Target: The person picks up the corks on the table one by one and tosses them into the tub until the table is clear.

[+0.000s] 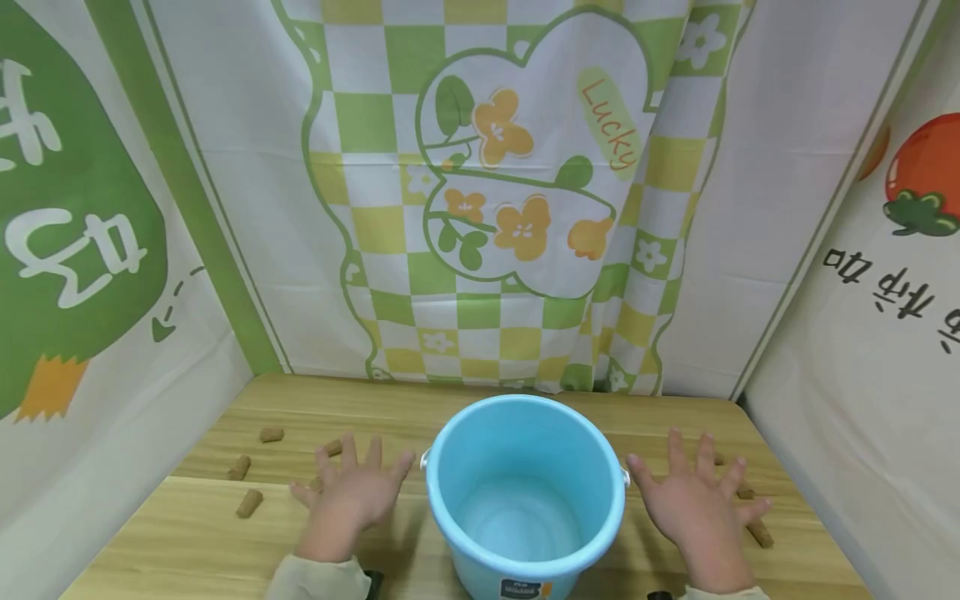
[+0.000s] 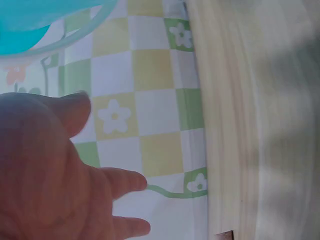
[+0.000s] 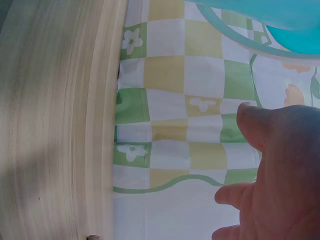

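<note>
A light blue bucket point(image 1: 517, 433) stands upright on the wooden table, with nothing seen inside it. Just left of its rim, my left hand point(image 1: 352, 496) has its fingers spread and holds nothing; its thumb points toward the white handle joint. On the other side my right hand point(image 1: 693, 504) is spread the same way, its thumb close to the right handle joint. Both wrist views show a bare hand, the left hand point(image 2: 45, 165) and the right hand point(image 3: 287, 170), with part of the bucket above. Short brown cork-like pieces point(image 1: 249, 502) lie around the left hand, some partly hidden by it.
More brown cork-like pieces point(image 1: 760, 532) lie by the right hand, partly covered by its fingers. The wooden table point(image 1: 187, 533) ends at a checked green-and-yellow curtain point(image 1: 480, 321) behind. Printed white cloth walls point(image 1: 840, 375) enclose the left and right sides.
</note>
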Demonstrator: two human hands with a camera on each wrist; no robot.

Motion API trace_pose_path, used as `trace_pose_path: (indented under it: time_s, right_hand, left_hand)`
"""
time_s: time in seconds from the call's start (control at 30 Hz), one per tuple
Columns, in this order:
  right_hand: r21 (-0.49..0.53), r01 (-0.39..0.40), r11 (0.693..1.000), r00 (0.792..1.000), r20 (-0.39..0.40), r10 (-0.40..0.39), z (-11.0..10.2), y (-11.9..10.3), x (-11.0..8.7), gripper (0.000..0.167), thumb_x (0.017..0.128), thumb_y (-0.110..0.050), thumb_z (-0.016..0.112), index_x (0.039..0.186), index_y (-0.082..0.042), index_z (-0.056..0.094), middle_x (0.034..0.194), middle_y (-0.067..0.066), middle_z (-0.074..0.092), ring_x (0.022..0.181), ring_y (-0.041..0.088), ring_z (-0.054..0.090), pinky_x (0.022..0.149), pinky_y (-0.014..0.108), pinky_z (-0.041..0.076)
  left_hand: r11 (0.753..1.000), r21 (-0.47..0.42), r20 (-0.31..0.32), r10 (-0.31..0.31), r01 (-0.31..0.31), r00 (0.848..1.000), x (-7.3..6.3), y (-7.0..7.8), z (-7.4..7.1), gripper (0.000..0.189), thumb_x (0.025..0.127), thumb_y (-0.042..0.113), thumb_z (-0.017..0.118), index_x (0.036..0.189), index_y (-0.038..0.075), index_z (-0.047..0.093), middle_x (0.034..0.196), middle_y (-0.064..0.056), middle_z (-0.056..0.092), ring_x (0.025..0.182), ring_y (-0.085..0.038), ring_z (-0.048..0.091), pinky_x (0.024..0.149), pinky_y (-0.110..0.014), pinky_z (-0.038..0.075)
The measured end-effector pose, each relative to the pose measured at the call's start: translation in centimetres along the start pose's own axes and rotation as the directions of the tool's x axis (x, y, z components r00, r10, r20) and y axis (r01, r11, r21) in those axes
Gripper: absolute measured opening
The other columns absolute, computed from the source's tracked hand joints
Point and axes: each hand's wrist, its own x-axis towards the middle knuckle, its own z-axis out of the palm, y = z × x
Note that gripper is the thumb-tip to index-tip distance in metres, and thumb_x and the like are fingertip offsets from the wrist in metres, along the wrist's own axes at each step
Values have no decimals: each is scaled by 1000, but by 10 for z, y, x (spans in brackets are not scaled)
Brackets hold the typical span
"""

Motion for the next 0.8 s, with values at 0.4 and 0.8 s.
trace_pose_path:
  time_s: [0.4, 0.8]
  right_hand:
    - [4, -3, 1000, 1000, 3, 3, -2, 0, 0, 113, 84, -89, 17, 159, -5, 14, 155, 36, -13, 126, 65, -30, 77, 81, -25]
    - [17, -4, 1000, 1000, 21, 4, -4, 0, 3, 113, 83, -89, 17, 159, -5, 13, 155, 35, -14, 125, 64, -32, 76, 81, -25]
  left_hand:
    - [907, -331, -73, 249, -259, 966, -1, 11, -22, 82, 101, 67, 17, 161, 12, 7, 162, -21, -12, 143, -50, -14, 94, -79, -4]
    - [723, -466, -139, 509, -509, 850, -11, 23, -26, 72, 106, 43, 44, 162, 26, 1, 164, -13, -9, 146, -41, -8, 102, -75, 6]
